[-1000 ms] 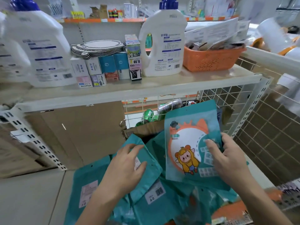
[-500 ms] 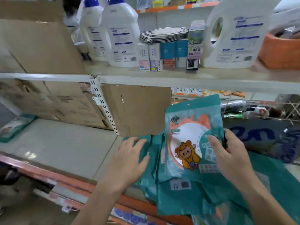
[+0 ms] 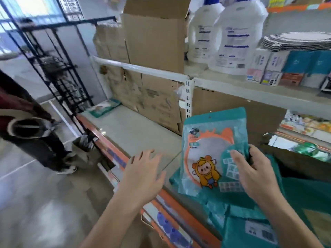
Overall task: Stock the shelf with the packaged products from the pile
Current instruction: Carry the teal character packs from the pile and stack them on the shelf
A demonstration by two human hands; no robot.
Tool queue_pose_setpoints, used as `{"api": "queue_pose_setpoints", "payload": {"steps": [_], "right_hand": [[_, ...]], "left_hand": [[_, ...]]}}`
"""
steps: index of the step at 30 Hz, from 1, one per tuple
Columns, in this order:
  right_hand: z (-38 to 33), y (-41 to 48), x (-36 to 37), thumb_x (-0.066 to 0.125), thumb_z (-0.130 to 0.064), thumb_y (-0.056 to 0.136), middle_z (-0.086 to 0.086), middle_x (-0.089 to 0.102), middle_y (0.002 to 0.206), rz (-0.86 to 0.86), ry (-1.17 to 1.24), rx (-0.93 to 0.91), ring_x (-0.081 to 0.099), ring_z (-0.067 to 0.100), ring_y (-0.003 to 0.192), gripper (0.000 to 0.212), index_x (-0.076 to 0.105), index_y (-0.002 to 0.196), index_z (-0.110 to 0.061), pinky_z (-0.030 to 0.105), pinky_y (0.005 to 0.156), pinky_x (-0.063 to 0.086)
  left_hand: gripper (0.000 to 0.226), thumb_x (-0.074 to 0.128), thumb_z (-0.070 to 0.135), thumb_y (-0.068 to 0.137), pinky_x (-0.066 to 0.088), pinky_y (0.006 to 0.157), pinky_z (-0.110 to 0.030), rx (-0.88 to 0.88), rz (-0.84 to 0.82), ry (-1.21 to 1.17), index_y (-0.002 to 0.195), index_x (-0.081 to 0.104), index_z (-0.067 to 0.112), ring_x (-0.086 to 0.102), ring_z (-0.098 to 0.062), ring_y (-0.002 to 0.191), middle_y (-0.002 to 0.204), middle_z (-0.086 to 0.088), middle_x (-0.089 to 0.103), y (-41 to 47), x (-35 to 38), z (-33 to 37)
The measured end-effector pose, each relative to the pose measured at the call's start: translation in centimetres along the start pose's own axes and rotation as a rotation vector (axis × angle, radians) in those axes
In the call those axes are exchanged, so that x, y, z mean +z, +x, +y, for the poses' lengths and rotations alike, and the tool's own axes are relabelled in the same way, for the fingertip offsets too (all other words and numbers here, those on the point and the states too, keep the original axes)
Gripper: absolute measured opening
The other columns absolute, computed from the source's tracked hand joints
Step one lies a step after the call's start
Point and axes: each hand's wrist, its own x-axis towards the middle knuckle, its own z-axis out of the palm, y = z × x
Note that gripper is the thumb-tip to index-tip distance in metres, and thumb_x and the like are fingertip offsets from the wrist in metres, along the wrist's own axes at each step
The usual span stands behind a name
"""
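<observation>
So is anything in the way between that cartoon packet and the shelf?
Nothing visible blocks it. The right hand holds the packet; the lower shelf left of it lies bare. Only the open left hand hovers near its front edge.

Two hands show: the left hand [image 3: 143, 174] and the right hand [image 3: 254, 176]. One teal packet [image 3: 206, 153] is raised apart from the rest. The pile [image 3: 250, 221] of similar packets, near right, overlaps too much to count. Two white jugs [image 3: 236, 36] stand on the upper shelf [image 3: 232, 83], with one open carton [image 3: 154, 36] to their left. One flat pack [image 3: 103, 108] lies far left on the lower shelf [image 3: 136, 136]. One person [image 3: 26, 126] stands at left beside one black wire rack [image 3: 59, 68].
</observation>
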Motion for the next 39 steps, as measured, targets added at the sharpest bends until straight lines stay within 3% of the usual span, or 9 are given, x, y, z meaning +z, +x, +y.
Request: {"api": "queue_pose_setpoints", "payload": {"steps": [6, 8, 11, 21, 25, 28, 34, 36, 39], "right_hand": [[-1.8, 2.7, 10.2, 0.055, -0.029, 0.103, -0.002, 0.04, 0.058, -0.136, 0.009, 0.027, 0.035, 0.018, 0.051, 0.029, 0.052, 0.087, -0.005, 0.035, 0.05, 0.029], [-2.5, 3.8, 14.7, 0.055, -0.029, 0.103, -0.001, 0.039, 0.058, -0.176, 0.0, 0.04, 0.034, 0.019, 0.051, 0.031, 0.051, 0.089, -0.003, 0.035, 0.049, 0.029], [-3.8, 5.8, 22.6, 0.055, -0.027, 0.103, 0.006, 0.039, 0.061, -0.214, -0.011, 0.047, 0.033, 0.02, 0.052, 0.033, 0.05, 0.093, 0.004, 0.034, 0.046, 0.027], [-11.7, 12.6, 46.7, 0.057, -0.024, 0.103, 0.005, 0.047, 0.061, -0.213, 0.008, 0.021, 0.04, 0.02, 0.05, 0.025, 0.051, 0.089, -0.004, 0.034, 0.047, 0.031], [-14.1, 14.5, 52.4, 0.057, -0.026, 0.102, 0.018, 0.053, 0.065, -0.197, 0.007, 0.015, 0.048, 0.025, 0.052, 0.025, 0.053, 0.092, -0.003, 0.038, 0.048, 0.038], [-15.1, 15.8, 55.8, 0.058, -0.026, 0.102, 0.028, 0.06, 0.074, -0.184, 0.011, 0.018, 0.055, 0.028, 0.055, 0.022, 0.056, 0.093, -0.006, 0.043, 0.05, 0.044], [-14.3, 20.7, 61.3, 0.056, -0.019, 0.102, -0.005, 0.055, 0.051, -0.16, 0.023, 0.068, 0.05, 0.007, 0.04, 0.017, 0.058, 0.088, -0.009, 0.018, 0.038, 0.038], [-13.4, 23.2, 63.5, 0.058, -0.02, 0.103, -0.005, 0.053, 0.053, -0.15, 0.012, 0.076, 0.047, 0.007, 0.04, 0.019, 0.058, 0.088, -0.007, 0.018, 0.038, 0.036], [-12.0, 27.1, 67.5, 0.057, -0.026, 0.103, 0.004, 0.051, 0.06, -0.135, -0.002, 0.1, 0.045, 0.013, 0.045, 0.023, 0.058, 0.095, -0.004, 0.022, 0.04, 0.034]], "left_hand": [[0.054, 0.047, 0.047, 0.098, 0.032, 0.114, -0.039, -0.101, 0.036, -0.023, 0.15, 0.038, 0.037, 0.034, -0.018, 0.144, 0.153, 0.007, 0.039, 0.2, -0.1, -8.9], [0.049, 0.048, 0.048, 0.095, 0.038, 0.11, -0.039, -0.144, 0.053, -0.047, 0.143, 0.047, 0.035, 0.042, -0.018, 0.139, 0.148, 0.007, 0.046, 0.7, 0.5, -13.1], [0.053, 0.049, 0.049, 0.095, 0.038, 0.111, -0.038, -0.177, 0.029, -0.074, 0.146, 0.043, 0.036, 0.041, -0.017, 0.14, 0.149, 0.009, 0.044, 2.2, 1.8, -20.6], [0.052, 0.062, 0.047, 0.087, 0.05, 0.094, -0.037, -0.246, 0.027, -0.065, 0.136, 0.056, 0.032, 0.057, -0.023, 0.12, 0.13, 0.006, 0.057, 6.6, 0.1, -44.4], [0.053, 0.057, 0.05, 0.093, 0.044, 0.104, -0.037, -0.213, 0.024, -0.046, 0.142, 0.05, 0.033, 0.05, -0.022, 0.13, 0.136, 0.007, 0.052, 8.8, -1.5, -49.7], [0.053, 0.061, 0.049, 0.091, 0.047, 0.102, -0.04, -0.187, 0.008, -0.026, 0.14, 0.053, 0.032, 0.053, -0.023, 0.128, 0.135, 0.006, 0.056, 11.1, -1.7, -52.8], [0.055, 0.071, 0.05, 0.082, 0.055, 0.088, -0.04, -0.119, -0.025, 0.015, 0.132, 0.059, 0.031, 0.062, -0.024, 0.116, 0.125, 0.004, 0.062, 17.4, -0.3, -58.3], [0.058, 0.069, 0.051, 0.081, 0.056, 0.087, -0.04, -0.093, -0.047, 0.027, 0.134, 0.058, 0.031, 0.063, -0.024, 0.115, 0.124, 0.004, 0.062, 20.2, 0.3, -60.5], [0.062, 0.059, 0.051, 0.086, 0.05, 0.099, -0.042, -0.057, -0.089, 0.008, 0.145, 0.05, 0.034, 0.054, -0.024, 0.128, 0.137, 0.004, 0.056, 25.1, 1.3, -63.9]]}}
